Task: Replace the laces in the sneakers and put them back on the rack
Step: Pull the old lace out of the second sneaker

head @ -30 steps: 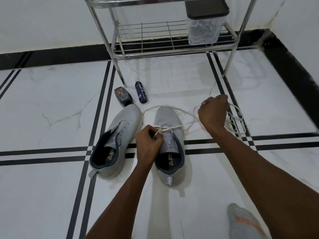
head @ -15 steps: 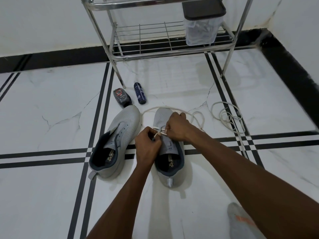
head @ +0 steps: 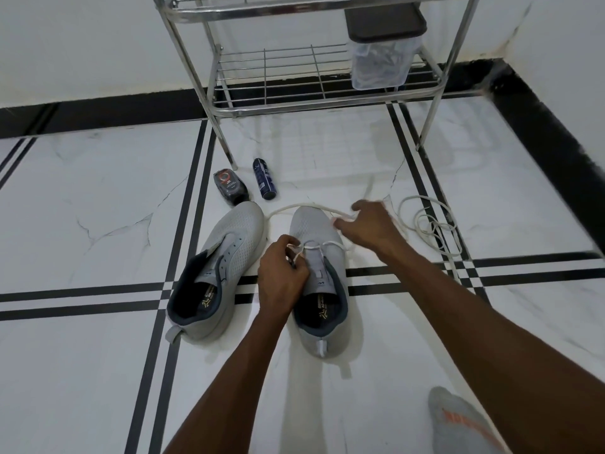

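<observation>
Two grey sneakers sit on the tiled floor. The left sneaker [head: 226,253] has bare eyelets. The right sneaker [head: 319,267] carries a white lace [head: 322,245] across its front eyelets. My left hand [head: 283,273] pinches one end of that lace at the shoe's left side. My right hand [head: 370,226], blurred, grips the lace's other part and holds it off to the right of the toe. The lace also loops round the toe. A second white lace [head: 432,226] lies coiled on the floor to the right.
A steel shoe rack [head: 327,96] stands against the wall, with a clear tub with a dark lid [head: 381,50] on its lower shelf. A polish bottle [head: 229,188] and a blue spray can [head: 264,179] lie by its leg. My socked foot [head: 458,421] is at bottom right.
My right hand came in from the right to the eyelets beside my left hand, then drew the lace back out to the right. My left hand stayed on the shoe.
</observation>
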A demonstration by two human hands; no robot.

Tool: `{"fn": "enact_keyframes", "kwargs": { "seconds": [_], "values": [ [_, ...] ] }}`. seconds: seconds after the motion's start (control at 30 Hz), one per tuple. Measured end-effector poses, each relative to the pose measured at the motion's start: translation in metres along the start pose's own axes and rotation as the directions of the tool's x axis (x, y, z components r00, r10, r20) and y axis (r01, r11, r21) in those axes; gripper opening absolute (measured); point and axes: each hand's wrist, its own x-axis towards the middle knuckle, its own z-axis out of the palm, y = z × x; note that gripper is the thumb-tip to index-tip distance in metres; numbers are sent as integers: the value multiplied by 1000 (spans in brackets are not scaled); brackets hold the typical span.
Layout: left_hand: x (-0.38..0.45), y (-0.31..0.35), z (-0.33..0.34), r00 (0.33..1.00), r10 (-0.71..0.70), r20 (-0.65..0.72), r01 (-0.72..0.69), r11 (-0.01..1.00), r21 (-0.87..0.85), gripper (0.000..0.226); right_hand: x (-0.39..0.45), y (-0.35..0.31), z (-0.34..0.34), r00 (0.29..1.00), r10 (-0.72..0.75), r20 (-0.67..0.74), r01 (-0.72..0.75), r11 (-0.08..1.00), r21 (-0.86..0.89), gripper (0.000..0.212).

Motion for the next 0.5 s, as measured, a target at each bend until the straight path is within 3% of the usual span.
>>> {"fn": "enact_keyframes", "kwargs": {
  "seconds": [0.1,0.27,0.4,0.5],
  "values": [
    [3,10,0,986,100,135,-124,975,183,43,-16,-8,22,948,50,315,-36,998,-48,40],
    [1,17,3,969,61,240,-156,902,402,35,-26,-6,45,985,-66,161,94,981,-169,23],
    [10,17,6,971,88,224,-163,924,347,16,-22,1,51,991,-87,100,98,988,-119,22],
    [19,14,8,975,112,190,-164,946,281,21,-18,5,46,993,-73,90,79,995,-62,22]
  ]
}}
